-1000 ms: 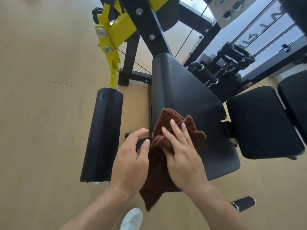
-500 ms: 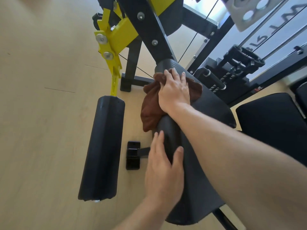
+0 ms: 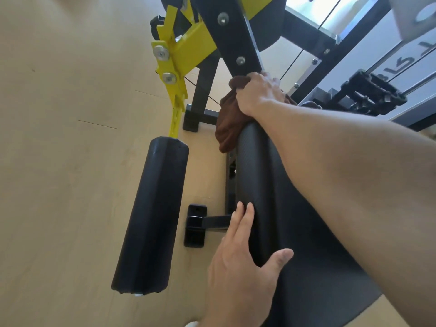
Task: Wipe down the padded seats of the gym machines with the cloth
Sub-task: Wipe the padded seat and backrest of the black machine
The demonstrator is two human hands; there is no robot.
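Your right hand (image 3: 258, 94), upper centre of the frame, is closed over the brown cloth (image 3: 227, 123), pressing it onto the far end of the black padded seat (image 3: 278, 185), just below the black frame post (image 3: 232, 36). Part of the cloth hangs off the seat's left edge. Your left hand (image 3: 243, 263), lower centre, lies open and flat on the seat's near left edge, gripping nothing. A black roller pad (image 3: 151, 215) hangs on a yellow arm (image 3: 175, 67) at left.

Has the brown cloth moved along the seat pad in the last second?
Yes. The cloth has gone from the seat pad's near end to its far end, by the black upright.
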